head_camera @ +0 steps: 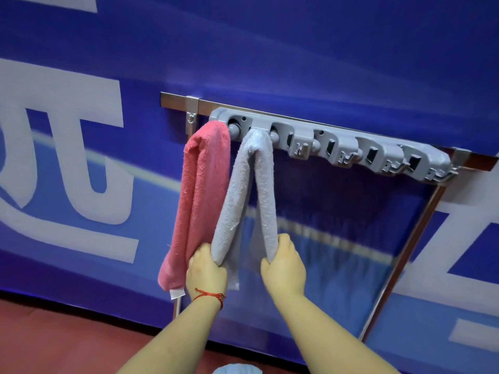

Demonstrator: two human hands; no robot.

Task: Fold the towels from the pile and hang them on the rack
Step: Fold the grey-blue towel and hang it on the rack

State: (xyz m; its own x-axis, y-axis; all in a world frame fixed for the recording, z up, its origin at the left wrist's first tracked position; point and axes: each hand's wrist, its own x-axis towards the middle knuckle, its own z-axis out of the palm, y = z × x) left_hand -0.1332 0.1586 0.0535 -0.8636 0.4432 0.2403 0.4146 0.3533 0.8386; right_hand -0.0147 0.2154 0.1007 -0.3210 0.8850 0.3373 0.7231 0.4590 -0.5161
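Note:
A grey plastic rack [332, 147] with several hooks is fixed to a metal rail on a blue wall. A folded pink towel [201, 190] hangs from its left end. A grey towel [251, 184] is draped over the second hook, its two halves spread like an upside-down V. My left hand [206, 268] grips the lower end of the left half. My right hand [283, 265] grips the lower end of the right half.
A metal frame leg [399, 255] slants down on the right under the rail. The blue banner [81, 157] with large white characters covers the wall. A red floor [67, 344] lies below. A pale blue thing [237, 369] shows at the bottom edge.

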